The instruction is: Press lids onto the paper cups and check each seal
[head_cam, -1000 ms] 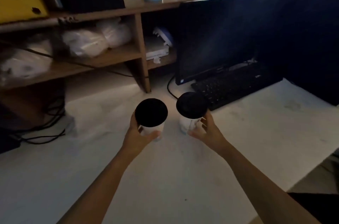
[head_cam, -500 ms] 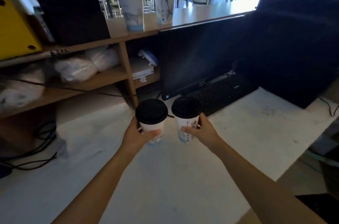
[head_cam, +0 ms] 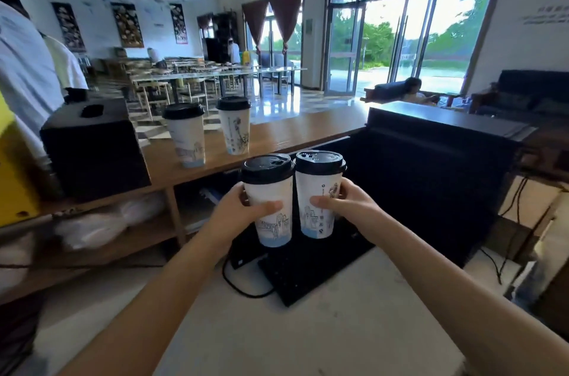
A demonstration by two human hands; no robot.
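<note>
Head view: you hold one lidded paper cup in each hand, side by side in the air above the keyboard (head_cam: 308,271), clear of the white table (head_cam: 277,332). Your left grip (head_cam: 237,212) wraps the left cup (head_cam: 271,191), thumb across the front and fingers behind. Your right grip (head_cam: 348,200) closes round the right cup (head_cam: 317,188) the same way. Both cups stand upright, long axis vertical, their walls just beside each other; whether they touch, I cannot tell. The left lid (head_cam: 266,166) and right lid (head_cam: 320,161) sit level on the near rims; the far edges are hidden from you.

Two more lidded cups (head_cam: 186,135) (head_cam: 234,129) stand apart on the raised wooden table (head_cam: 292,129). That surface lies ahead, higher and to your left, so your left grip is the nearer one. If you mean to set these down there, I judge the left cup goes first, kept vertical, into the bare stretch right of the standing pair.
</note>
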